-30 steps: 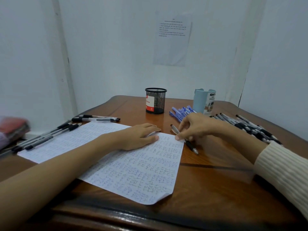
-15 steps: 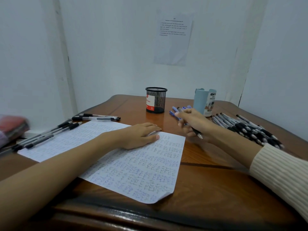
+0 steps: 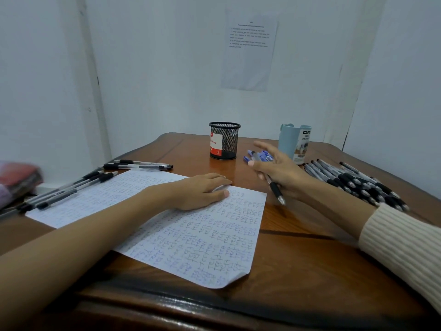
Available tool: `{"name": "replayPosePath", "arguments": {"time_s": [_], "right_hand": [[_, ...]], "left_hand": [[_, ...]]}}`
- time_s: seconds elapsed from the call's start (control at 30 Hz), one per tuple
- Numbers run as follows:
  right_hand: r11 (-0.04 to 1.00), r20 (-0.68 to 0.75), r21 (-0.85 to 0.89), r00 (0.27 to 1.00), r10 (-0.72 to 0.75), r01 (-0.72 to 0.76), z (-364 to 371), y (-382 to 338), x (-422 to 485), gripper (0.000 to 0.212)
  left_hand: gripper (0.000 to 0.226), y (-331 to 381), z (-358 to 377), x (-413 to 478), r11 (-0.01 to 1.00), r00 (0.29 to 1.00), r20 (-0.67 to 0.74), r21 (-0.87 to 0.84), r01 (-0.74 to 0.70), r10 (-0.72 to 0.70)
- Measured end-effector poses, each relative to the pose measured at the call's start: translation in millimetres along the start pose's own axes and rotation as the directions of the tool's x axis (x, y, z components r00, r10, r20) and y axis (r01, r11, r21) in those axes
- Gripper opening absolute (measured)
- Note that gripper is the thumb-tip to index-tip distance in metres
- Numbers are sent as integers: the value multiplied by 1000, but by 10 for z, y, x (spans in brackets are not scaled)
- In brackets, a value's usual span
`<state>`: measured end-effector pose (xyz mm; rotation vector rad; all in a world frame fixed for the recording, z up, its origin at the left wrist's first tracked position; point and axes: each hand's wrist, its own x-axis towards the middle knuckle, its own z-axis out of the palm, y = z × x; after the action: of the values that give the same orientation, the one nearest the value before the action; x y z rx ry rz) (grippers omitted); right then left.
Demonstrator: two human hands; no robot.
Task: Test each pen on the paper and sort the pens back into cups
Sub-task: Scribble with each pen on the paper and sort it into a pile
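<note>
**Pen held off the paper's far right corner**

The left hand (image 3: 202, 192) lies flat on the paper (image 3: 191, 240), fingers straight. Just right of the paper's far corner, the right hand (image 3: 279, 172) grips a pen (image 3: 275, 191), tip pointing down. A mesh cup (image 3: 224, 140) and a blue cup (image 3: 294, 144) stand beyond the paper. Black pens (image 3: 358, 182) lie heaped to its right.

Left grip (image 3: 200, 192) flat, right grip (image 3: 281, 173) holding pen (image 3: 275, 190)

Right hand (image 3: 279, 170) — up off the table now, pen (image 3: 275, 190) with it — fingers newly spread.
</note>
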<state>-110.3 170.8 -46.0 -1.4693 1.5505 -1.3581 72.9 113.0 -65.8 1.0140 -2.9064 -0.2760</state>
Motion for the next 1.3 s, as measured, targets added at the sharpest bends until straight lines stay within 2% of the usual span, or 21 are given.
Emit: {"name": "replayPosePath", "arguments": {"time_s": [0.13,0.23,0.43,0.53,0.63,0.77,0.87,0.97,1.07,1.13,1.2,1.3], "right_hand": [[997,-2,-45,998,-55,55,-16,34,17,35],[995,-56,-64,995,-84,80,-16,51,43,28],[995,-206,-79,975,-81,66,-32,54,74,36],[976,-180,209,979,96,-57,-97,-25,54,49],[873,-162,463,953,257,-157,-233,-92,57,27],[694,-233,714,904,360,-92,-353,-79,113,27],[652,-205,753,907,369,-95,-280,-27,84,21],[730,-79,670,965,250,-134,-161,-16,16,21],[877,96,444,983,159,-186,-73,17,-3,38],[953,73,260,987,141,-156,0,77,-10,36],[991,-19,112,997,72,-69,58,134,-19,28],[997,-107,-52,992,-66,61,102,200,13,43]], "left_hand": [[49,2,-3,-7,1000,1000,0,3,-3,3],[49,8,-5,-13,1000,1000,1,-5,-5,5],[49,2,0,-6,1000,1000,-1,-9,-3,3],[49,0,0,-5,1000,1000,-1,-11,-3,3],[49,-5,4,-5,1000,1000,-1,-10,-1,1],[49,-7,5,10,1000,1000,-2,-7,0,0],[50,-13,9,7,1000,1000,-2,-9,2,-2],[49,-25,19,2,1000,1000,-9,-11,-4,3],[49,-26,25,11,1000,1000,-23,-9,-6,5],[49,-27,26,11,1000,1000,-27,-13,-4,3],[49,-27,27,9,1000,1000,-27,-12,-7,6],[50,-25,26,12,1000,1000,-23,-15,-3,3]]}}
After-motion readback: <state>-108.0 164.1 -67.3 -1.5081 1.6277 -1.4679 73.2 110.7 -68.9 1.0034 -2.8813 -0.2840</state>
